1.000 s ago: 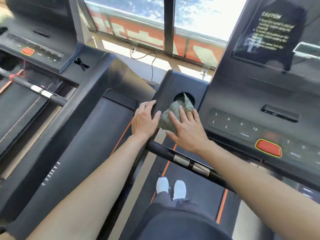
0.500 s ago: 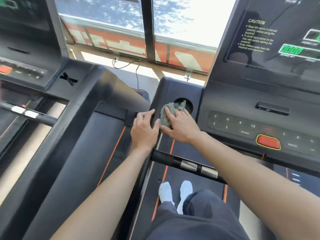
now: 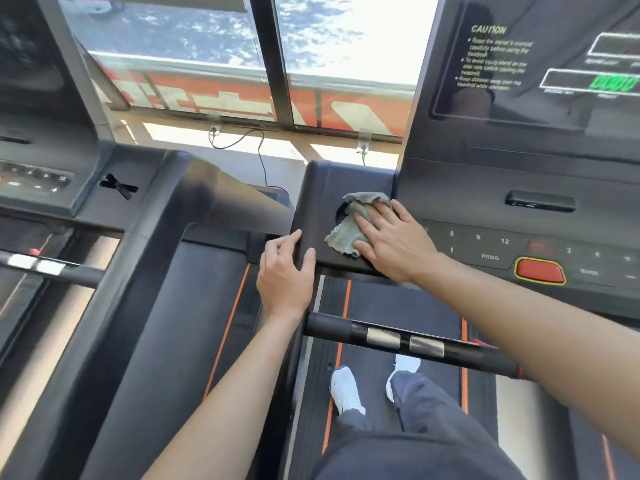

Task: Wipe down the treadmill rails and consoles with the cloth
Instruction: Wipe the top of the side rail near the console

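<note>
- Cloth [image 3: 349, 226] lies crumpled on the console tray [image 3: 322, 188], partly over its cup hole [image 3: 341, 212].
- Right hand [image 3: 398, 240] presses it, fingers straight.
- Left hand [image 3: 285, 271] grips the tray's front-left corner.

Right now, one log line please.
right hand flat on cloth over cup holder | left hand grips console edge | stage: console wipe

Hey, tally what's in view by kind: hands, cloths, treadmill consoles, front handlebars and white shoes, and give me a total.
Hands: 2, left hand and right hand
Cloths: 1, grey cloth
Treadmill consoles: 2, near console and neighbouring console
Front handlebars: 2, near handlebar and neighbouring handlebar
White shoes: 2, left shoe and right shoe
Total: 9
</note>
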### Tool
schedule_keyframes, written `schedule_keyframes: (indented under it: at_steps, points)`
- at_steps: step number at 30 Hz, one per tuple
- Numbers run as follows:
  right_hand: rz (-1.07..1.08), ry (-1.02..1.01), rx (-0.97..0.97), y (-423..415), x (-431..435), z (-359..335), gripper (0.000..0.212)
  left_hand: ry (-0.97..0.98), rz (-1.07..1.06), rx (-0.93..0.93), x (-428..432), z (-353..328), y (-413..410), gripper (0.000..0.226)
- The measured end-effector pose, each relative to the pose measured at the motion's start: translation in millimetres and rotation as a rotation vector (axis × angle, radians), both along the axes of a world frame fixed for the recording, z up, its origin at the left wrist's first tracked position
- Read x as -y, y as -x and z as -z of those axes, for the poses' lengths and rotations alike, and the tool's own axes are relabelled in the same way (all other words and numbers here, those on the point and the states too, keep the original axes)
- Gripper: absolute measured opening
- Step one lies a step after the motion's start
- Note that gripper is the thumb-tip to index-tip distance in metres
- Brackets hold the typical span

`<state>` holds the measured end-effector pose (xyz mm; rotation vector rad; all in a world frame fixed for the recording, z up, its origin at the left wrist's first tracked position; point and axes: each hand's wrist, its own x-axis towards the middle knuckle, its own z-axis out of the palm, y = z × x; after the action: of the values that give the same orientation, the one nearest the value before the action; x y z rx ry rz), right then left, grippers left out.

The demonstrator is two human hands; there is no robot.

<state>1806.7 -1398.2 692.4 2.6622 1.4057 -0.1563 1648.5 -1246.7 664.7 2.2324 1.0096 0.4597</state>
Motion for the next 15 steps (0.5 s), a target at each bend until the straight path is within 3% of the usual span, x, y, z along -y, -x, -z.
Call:
schedule_keyframes:
  at_steps: [10, 15]
  points:
    - [0.035, 0.004, -0.088, -12.3, -25.0, -4.7, 0.069, 0.009, -0.026, 0.001, 4.6, -0.2, -0.6, 0.043]
    - [-0.012, -0.09, -0.123, -24.2, -18.2, -10.9, 0.059, 0.003, -0.022, 0.002, 5.9, 1.2, 0.3, 0.043]
